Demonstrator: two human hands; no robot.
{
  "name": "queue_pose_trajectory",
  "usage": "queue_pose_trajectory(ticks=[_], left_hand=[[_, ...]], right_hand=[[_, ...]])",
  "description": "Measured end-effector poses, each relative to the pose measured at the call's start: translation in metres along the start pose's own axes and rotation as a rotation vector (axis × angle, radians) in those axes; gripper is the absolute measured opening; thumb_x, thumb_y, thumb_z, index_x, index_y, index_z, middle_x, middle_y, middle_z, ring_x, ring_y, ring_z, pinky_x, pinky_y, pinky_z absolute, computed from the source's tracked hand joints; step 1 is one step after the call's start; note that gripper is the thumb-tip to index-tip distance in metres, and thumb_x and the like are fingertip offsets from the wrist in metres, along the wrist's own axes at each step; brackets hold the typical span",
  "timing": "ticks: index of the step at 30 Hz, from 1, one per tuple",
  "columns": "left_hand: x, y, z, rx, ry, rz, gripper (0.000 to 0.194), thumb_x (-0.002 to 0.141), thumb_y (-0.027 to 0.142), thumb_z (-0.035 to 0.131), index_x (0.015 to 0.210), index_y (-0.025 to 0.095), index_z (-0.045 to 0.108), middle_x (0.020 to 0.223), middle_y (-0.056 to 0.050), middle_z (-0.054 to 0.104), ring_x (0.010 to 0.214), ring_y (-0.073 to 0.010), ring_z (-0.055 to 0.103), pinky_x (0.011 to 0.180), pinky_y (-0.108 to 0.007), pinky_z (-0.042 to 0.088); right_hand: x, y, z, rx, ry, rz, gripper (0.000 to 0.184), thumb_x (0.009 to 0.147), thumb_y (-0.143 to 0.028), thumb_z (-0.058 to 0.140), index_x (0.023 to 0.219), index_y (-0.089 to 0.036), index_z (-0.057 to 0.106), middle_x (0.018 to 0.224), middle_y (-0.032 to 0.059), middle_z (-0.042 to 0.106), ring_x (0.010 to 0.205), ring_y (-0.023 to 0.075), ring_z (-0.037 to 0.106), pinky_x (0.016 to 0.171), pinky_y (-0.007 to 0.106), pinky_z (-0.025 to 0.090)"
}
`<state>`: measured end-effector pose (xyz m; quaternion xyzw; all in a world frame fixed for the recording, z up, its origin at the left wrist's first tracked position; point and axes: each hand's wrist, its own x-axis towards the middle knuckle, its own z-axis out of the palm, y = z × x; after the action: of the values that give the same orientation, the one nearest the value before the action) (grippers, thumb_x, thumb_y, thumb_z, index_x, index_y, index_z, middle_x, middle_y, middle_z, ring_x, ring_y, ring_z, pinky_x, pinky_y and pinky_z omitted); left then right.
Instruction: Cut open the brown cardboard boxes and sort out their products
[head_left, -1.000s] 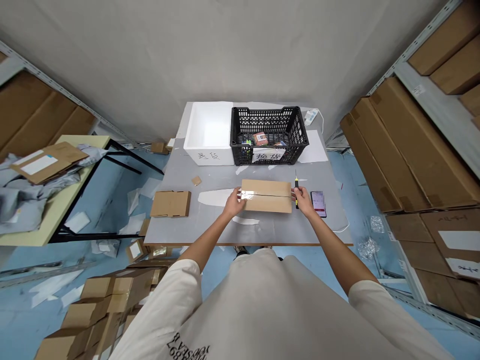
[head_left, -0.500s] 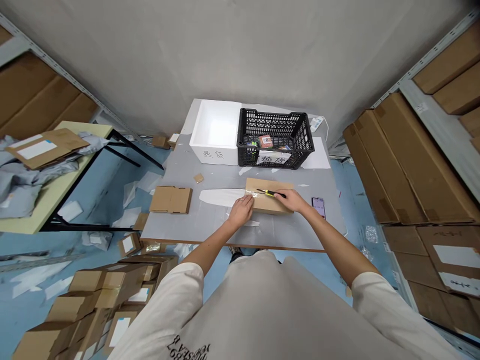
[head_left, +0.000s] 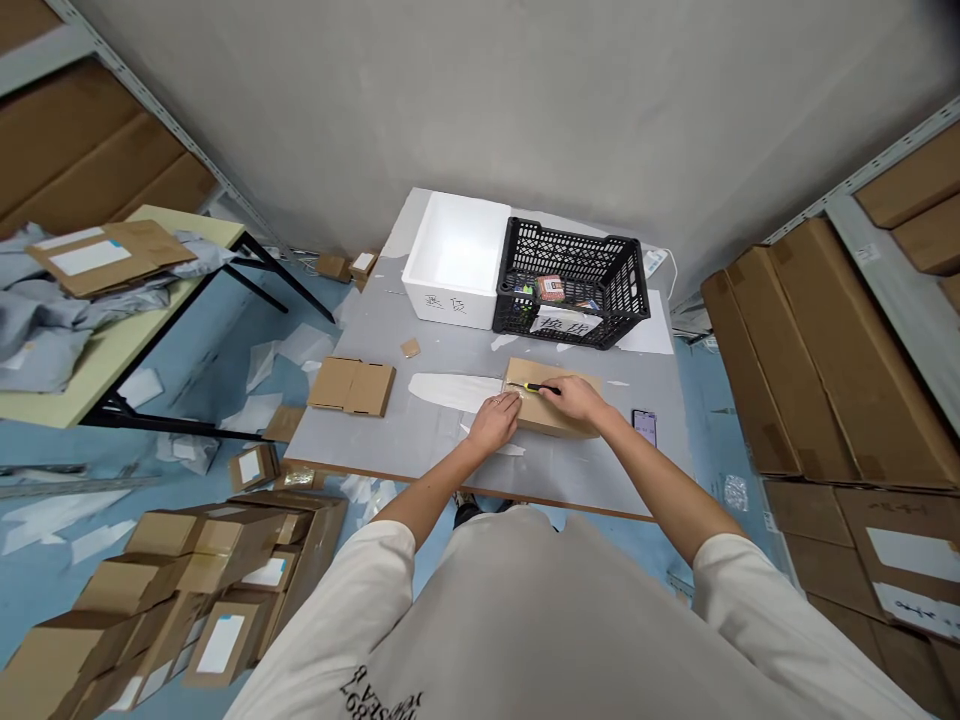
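Observation:
A closed cardboard box (head_left: 559,417) lies on the grey table in front of me, with clear tape at its left end. My left hand (head_left: 495,420) grips that left end at the near corner, fingers bent over the edge. Wrapped around a yellow-and-black utility knife (head_left: 531,387), my right hand (head_left: 574,397) rests over the top of the box. The knife points left, its tip at the taped end; whether the blade is in the tape is too small to tell. A second, smaller cardboard box (head_left: 351,387) sits to the left on the table.
Behind the box stand a white foam bin (head_left: 457,307) and a black plastic crate (head_left: 637,300) with small packets inside. A phone (head_left: 644,427) lies at the right. Stacked cartons (head_left: 232,540) crowd the floor at lower left; a side table (head_left: 150,335) holds parcels.
The knife tip has shifted left along the box top toward the taped end, with my right hand following. My left hand stays on the box corner. The whole view has tilted slightly.

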<state>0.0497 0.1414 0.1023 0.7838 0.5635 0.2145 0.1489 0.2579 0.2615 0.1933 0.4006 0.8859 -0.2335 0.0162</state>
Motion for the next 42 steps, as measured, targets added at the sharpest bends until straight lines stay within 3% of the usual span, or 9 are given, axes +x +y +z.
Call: queue_pose_trajectory(ticks=[10,16,22,30,37,42], left_hand=[[0.001,0.000,-0.001,0.010,0.006,0.019,0.046,0.096,0.017,0.045,0.141,0.019,0.054,0.148,-0.013,0.054,0.139,-0.0279,0.048,0.111,-0.047,0.040],[0.000,0.001,-0.006,0.003,-0.008,-0.017,0.046,0.096,0.019,0.045,0.142,0.021,0.053,0.150,-0.012,0.052,0.139,-0.0283,0.047,0.112,-0.048,0.037],[0.001,0.004,-0.010,0.019,-0.001,-0.016,0.045,0.098,0.021,0.043,0.142,0.021,0.051,0.148,-0.012,0.054,0.136,-0.0290,0.049,0.109,-0.046,0.038],[0.007,0.018,-0.014,0.182,-0.034,-0.060,0.043,0.100,0.030,0.044,0.142,0.026,0.049,0.142,-0.010,0.056,0.129,-0.0286,0.050,0.104,-0.045,0.041],[0.017,0.026,-0.015,0.235,-0.059,-0.087,0.042,0.097,0.031,0.047,0.138,0.026,0.051,0.135,-0.011,0.056,0.121,-0.0294,0.052,0.101,-0.045,0.041],[0.022,0.031,-0.017,0.253,-0.087,-0.114,0.039,0.095,0.029,0.048,0.134,0.025,0.052,0.131,-0.011,0.057,0.119,-0.0295,0.052,0.102,-0.045,0.041]], right_hand=[[0.010,-0.003,-0.006,-0.043,-0.033,-0.002,0.041,0.099,-0.049,0.046,0.109,-0.025,0.078,0.104,0.0081,0.078,0.094,0.0252,0.069,0.081,0.030,0.045],[0.000,0.009,-0.010,-0.038,-0.005,0.058,0.039,0.096,-0.052,0.050,0.104,-0.027,0.079,0.099,0.0080,0.078,0.090,0.0268,0.068,0.079,0.032,0.045],[-0.026,0.030,-0.025,-0.049,-0.023,0.151,0.035,0.091,-0.052,0.057,0.097,-0.028,0.080,0.096,0.0096,0.077,0.090,0.0292,0.068,0.081,0.036,0.044],[-0.075,0.063,-0.056,-0.283,-0.208,0.267,0.040,0.097,-0.046,0.044,0.108,-0.027,0.078,0.105,0.0099,0.076,0.094,0.0273,0.068,0.073,0.032,0.045],[-0.107,0.100,-0.066,-0.231,-0.183,0.321,0.038,0.094,-0.049,0.050,0.109,-0.029,0.078,0.095,0.0087,0.077,0.087,0.0255,0.068,0.069,0.030,0.044],[-0.129,0.130,-0.074,-0.185,-0.186,0.383,0.036,0.092,-0.050,0.053,0.100,-0.029,0.081,0.083,0.0085,0.075,0.080,0.0250,0.067,0.068,0.031,0.041]])
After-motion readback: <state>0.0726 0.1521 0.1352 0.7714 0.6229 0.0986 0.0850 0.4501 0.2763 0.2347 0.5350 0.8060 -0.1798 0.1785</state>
